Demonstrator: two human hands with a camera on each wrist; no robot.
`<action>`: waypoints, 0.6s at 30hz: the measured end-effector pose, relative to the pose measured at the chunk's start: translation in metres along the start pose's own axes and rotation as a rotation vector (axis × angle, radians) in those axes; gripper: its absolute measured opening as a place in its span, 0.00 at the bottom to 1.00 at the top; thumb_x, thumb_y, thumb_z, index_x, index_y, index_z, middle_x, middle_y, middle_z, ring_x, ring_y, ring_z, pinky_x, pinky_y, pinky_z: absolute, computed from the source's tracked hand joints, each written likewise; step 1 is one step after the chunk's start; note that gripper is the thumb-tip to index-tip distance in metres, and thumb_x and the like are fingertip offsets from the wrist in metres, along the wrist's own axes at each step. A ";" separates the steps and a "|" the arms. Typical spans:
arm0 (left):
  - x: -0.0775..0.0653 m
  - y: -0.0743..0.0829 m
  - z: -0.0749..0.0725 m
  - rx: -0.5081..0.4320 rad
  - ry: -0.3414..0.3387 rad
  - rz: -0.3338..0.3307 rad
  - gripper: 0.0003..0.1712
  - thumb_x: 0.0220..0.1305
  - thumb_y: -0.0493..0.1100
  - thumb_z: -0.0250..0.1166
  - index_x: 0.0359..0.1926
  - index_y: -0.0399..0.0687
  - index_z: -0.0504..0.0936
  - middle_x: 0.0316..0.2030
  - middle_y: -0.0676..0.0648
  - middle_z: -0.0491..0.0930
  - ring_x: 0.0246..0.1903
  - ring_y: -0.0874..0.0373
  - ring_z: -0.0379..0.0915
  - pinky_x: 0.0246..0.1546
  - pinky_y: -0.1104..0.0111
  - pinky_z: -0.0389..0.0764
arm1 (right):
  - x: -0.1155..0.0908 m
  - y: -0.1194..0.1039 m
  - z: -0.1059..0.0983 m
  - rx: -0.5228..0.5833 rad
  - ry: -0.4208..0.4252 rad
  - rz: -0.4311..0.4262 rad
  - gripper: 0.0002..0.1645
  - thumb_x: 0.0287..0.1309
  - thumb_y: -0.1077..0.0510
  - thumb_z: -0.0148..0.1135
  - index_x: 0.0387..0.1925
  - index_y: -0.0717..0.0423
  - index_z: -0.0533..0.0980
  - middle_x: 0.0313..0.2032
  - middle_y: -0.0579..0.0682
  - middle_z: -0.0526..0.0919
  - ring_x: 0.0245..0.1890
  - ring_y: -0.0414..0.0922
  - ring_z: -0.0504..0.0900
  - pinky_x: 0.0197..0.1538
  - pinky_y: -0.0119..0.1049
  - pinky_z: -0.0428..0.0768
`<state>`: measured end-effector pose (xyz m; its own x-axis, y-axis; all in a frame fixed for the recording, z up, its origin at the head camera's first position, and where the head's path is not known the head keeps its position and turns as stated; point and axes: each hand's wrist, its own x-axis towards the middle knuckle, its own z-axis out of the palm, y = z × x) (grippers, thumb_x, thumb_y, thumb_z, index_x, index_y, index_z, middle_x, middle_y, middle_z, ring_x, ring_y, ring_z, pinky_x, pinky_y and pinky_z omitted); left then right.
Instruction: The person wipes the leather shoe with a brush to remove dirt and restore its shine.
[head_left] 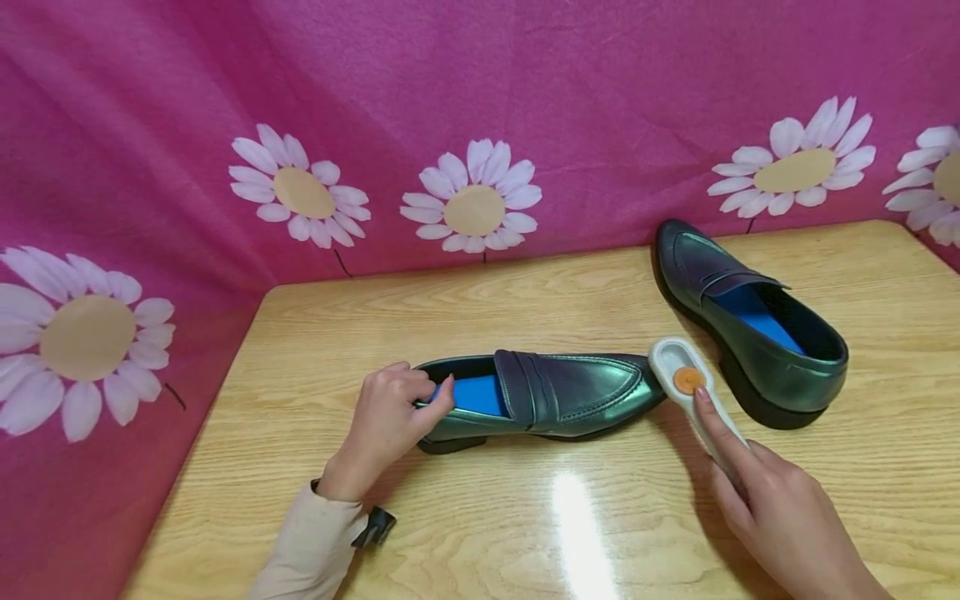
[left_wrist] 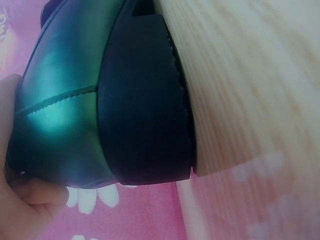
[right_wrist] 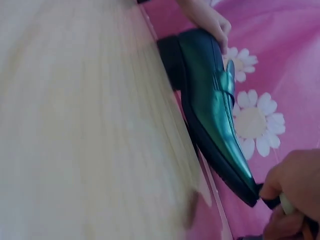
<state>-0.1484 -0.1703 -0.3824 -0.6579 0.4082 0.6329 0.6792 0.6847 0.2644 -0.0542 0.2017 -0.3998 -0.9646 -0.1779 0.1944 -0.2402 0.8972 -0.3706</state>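
Note:
A shiny dark green loafer [head_left: 585, 392] with a blue insole lies on its sole, toe pointing right. My left hand [head_left: 393, 408] grips its heel rim, thumb reaching into the opening; the left wrist view shows the block heel [left_wrist: 145, 100] up close. In my right hand [head_left: 787, 508] is a white-handled brush [head_left: 678, 367] with an orange button, index finger laid on that button. The brush head overlaps the loafer's toe in the head view. From the right wrist, a dark part of the brush [right_wrist: 270, 202] shows right at the toe tip, its underside mostly hidden.
The matching loafer [head_left: 750, 325] stands at the right, behind the brush, heel toward me. Both shoes are on a light wooden table [head_left: 480, 517]. A pink cloth [head_left: 585, 100] printed with white daisies hangs along the back and left edges.

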 end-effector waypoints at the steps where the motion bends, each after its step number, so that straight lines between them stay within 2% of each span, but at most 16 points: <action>1: 0.000 0.000 0.000 0.000 -0.001 -0.001 0.31 0.55 0.37 0.66 0.03 0.53 0.59 0.09 0.57 0.50 0.13 0.64 0.49 0.16 0.74 0.51 | 0.000 0.001 0.000 0.024 0.009 -0.009 0.54 0.54 0.62 0.67 0.75 0.39 0.49 0.24 0.42 0.76 0.25 0.41 0.74 0.33 0.48 0.80; 4: 0.000 -0.001 0.000 -0.005 -0.004 -0.007 0.31 0.55 0.37 0.66 0.03 0.53 0.60 0.08 0.58 0.51 0.13 0.64 0.50 0.16 0.74 0.51 | -0.001 -0.002 0.002 0.078 -0.006 -0.036 0.52 0.54 0.62 0.67 0.74 0.40 0.51 0.39 0.53 0.84 0.34 0.45 0.82 0.40 0.50 0.81; 6: 0.000 -0.001 0.001 -0.006 -0.004 -0.009 0.31 0.56 0.37 0.66 0.03 0.53 0.60 0.08 0.58 0.51 0.13 0.64 0.50 0.16 0.74 0.51 | -0.003 -0.008 0.006 0.124 -0.049 -0.047 0.50 0.56 0.61 0.66 0.74 0.39 0.52 0.52 0.58 0.81 0.41 0.49 0.84 0.43 0.50 0.80; 10: -0.001 -0.001 0.001 -0.006 0.004 -0.003 0.31 0.55 0.37 0.66 0.03 0.53 0.59 0.08 0.58 0.51 0.13 0.64 0.50 0.16 0.74 0.51 | -0.010 -0.024 0.014 0.194 -0.137 -0.089 0.46 0.59 0.58 0.65 0.73 0.35 0.53 0.56 0.51 0.79 0.47 0.42 0.83 0.44 0.42 0.81; 13: -0.001 -0.001 0.000 -0.005 0.005 -0.003 0.32 0.55 0.37 0.66 0.04 0.53 0.58 0.09 0.57 0.50 0.13 0.64 0.49 0.16 0.74 0.50 | -0.016 -0.033 0.019 0.245 -0.182 -0.162 0.45 0.60 0.58 0.64 0.73 0.36 0.54 0.42 0.37 0.83 0.37 0.30 0.79 0.39 0.32 0.80; 15: -0.001 0.000 0.000 -0.006 0.002 -0.008 0.31 0.55 0.37 0.66 0.04 0.53 0.58 0.09 0.58 0.50 0.13 0.64 0.49 0.16 0.74 0.50 | -0.018 -0.036 0.020 0.249 -0.187 -0.174 0.45 0.60 0.58 0.64 0.73 0.35 0.54 0.33 0.29 0.79 0.31 0.26 0.73 0.35 0.28 0.77; 18: 0.000 0.000 0.000 -0.011 -0.010 -0.016 0.31 0.56 0.37 0.66 0.04 0.53 0.58 0.09 0.57 0.50 0.13 0.64 0.49 0.16 0.73 0.50 | -0.019 -0.037 0.019 0.183 -0.161 -0.144 0.46 0.59 0.58 0.65 0.73 0.34 0.54 0.25 0.26 0.69 0.24 0.26 0.66 0.30 0.28 0.72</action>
<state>-0.1486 -0.1700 -0.3820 -0.6717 0.4035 0.6213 0.6722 0.6846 0.2821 -0.0290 0.1640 -0.4068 -0.9203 -0.3735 0.1160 -0.3778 0.7725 -0.5103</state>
